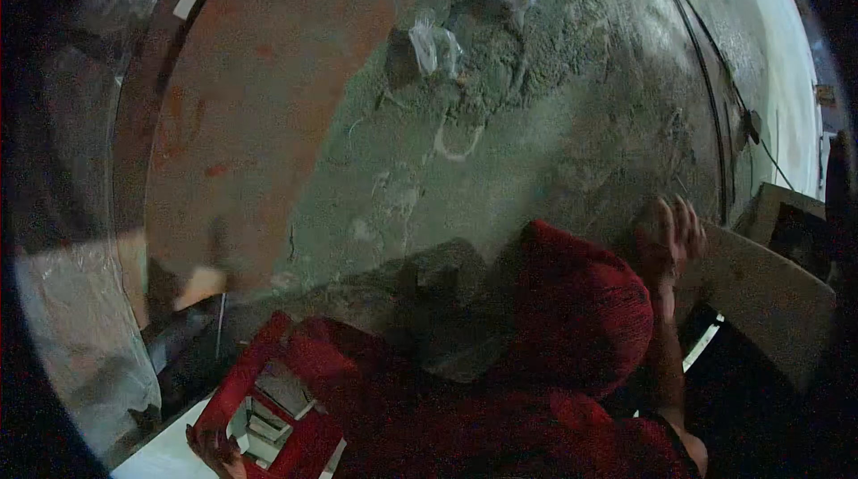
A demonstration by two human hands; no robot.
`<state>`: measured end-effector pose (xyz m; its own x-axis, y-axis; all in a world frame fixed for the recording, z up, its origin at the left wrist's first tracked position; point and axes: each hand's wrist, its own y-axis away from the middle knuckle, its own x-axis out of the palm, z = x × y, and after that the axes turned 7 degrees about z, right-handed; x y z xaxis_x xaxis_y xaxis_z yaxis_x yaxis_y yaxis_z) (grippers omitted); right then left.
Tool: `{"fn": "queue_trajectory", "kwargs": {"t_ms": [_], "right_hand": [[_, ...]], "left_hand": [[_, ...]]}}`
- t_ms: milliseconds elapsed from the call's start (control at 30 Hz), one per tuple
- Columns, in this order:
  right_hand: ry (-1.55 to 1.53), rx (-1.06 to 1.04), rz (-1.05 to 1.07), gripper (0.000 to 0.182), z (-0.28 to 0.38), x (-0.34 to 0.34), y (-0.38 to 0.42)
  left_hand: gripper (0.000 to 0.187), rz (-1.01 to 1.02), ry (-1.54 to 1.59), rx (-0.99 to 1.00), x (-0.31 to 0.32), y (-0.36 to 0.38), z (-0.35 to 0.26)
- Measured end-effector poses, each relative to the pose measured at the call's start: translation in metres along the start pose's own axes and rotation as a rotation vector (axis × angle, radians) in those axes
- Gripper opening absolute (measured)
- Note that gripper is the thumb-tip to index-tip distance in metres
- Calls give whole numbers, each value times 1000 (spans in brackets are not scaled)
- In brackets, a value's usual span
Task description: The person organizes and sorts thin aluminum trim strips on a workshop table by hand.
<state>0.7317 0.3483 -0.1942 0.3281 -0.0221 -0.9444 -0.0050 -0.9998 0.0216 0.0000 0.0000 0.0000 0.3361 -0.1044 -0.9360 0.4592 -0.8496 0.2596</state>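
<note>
My left hand is dark and partly cut off at the bottom left. Its loosely bent fingers lie against the outer edge of a red frame-like object with openings in it, and I see nothing held there. On the right, my bare forearm reaches forward to my right hand. Those fingers point away from me, slightly apart and with nothing visible in them. The hand is beside the edge of a grey-brown board; contact cannot be made out. Red clothing covers my body and knee.
Rough grey concrete floor stretches ahead, with a reddish-brown panel on the left. A heap of grey rubble has clear plastic on it. Black cables run along the right. Transparent sheeting hangs at the far left.
</note>
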Motion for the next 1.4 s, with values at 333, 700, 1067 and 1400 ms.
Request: {"fn": "queue_trajectory", "kwargs": {"t_ms": [333, 700, 1067, 1400], "right_hand": [[-485, 52, 161, 50, 5, 118, -165], [-400, 61, 395, 77, 24, 239, -242], [-572, 87, 571, 82, 13, 181, -244], [-607, 138, 614, 81, 10, 179, -254]], "left_hand": [[59, 166, -397, -201, 18, -66, -39], [99, 88, -499, 228, 88, -544, -452], [102, 175, -632, 130, 126, -557, -469], [95, 43, -418, 160, 98, -535, -490]]}}
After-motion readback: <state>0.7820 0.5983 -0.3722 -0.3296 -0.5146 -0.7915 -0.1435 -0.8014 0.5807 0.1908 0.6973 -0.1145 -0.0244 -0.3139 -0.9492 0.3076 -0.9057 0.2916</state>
